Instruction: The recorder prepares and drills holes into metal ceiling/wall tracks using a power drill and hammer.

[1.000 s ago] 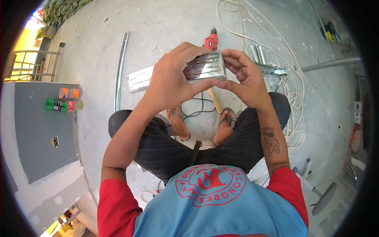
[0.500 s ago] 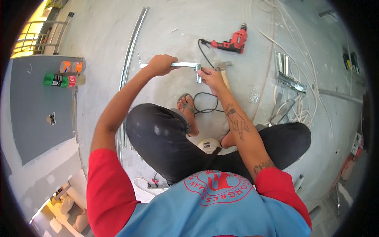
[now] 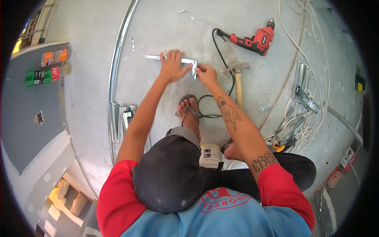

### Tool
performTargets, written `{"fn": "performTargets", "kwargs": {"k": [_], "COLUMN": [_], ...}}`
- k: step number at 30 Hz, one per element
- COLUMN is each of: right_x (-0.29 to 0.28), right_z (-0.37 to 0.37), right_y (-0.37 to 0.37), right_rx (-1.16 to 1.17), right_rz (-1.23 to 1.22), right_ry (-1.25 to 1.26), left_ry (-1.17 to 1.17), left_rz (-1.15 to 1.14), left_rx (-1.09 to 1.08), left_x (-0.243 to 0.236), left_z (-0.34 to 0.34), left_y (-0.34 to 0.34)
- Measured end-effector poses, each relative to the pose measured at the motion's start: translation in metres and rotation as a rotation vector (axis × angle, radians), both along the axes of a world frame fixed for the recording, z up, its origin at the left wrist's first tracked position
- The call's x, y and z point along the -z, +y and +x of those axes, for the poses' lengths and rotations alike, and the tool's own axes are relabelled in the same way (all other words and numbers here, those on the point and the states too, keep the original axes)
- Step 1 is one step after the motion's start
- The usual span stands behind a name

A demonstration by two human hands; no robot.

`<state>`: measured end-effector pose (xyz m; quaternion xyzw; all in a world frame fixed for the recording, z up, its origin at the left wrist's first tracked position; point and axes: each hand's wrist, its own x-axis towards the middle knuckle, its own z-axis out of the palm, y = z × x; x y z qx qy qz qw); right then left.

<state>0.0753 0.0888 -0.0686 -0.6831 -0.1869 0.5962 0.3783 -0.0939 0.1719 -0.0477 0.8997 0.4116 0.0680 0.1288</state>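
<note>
An L-shaped silver metal strip (image 3: 152,57) lies on or just above the floor ahead of me, its short bent end pointing toward me. My left hand (image 3: 171,69) rests across the long arm with its fingers spread, the thumb reaching toward the bend. The short arm is pinched between the thumb and fingers of my right hand (image 3: 207,75). To the right of that hand lies a hammer (image 3: 239,91) with a wooden handle, its head away from me. A red and black corded drill (image 3: 258,40) lies farther off to the right.
A long metal channel (image 3: 118,51) runs along the left, beside short metal pieces (image 3: 126,115). Small fasteners (image 3: 265,106), more metal pieces (image 3: 306,100) and white cable (image 3: 314,126) lie right. A white bucket (image 3: 210,155) stands near my feet; two bottles (image 3: 44,76) lie far left.
The metal strip has come lower, toward the floor. My left hand has gone from gripping it to lying spread over it; my right hand keeps its pinch on the short end.
</note>
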Motion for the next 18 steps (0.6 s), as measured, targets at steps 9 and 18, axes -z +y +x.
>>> {"fn": "performTargets", "kwargs": {"k": [9, 18], "right_x": [-0.034, -0.052], "right_z": [0.073, 0.103], "right_y": [-0.077, -0.138], "right_rx": [0.13, -0.11], "right_rz": [0.187, -0.252], "right_ry": [-1.189, -1.013], "left_ry": [-0.014, 0.01], "left_rz": [-0.084, -0.102], "left_rx": [-0.237, -0.25], "left_x": [-0.003, 0.008], "left_z": [0.02, 0.02], "left_y": [-0.027, -0.028]}}
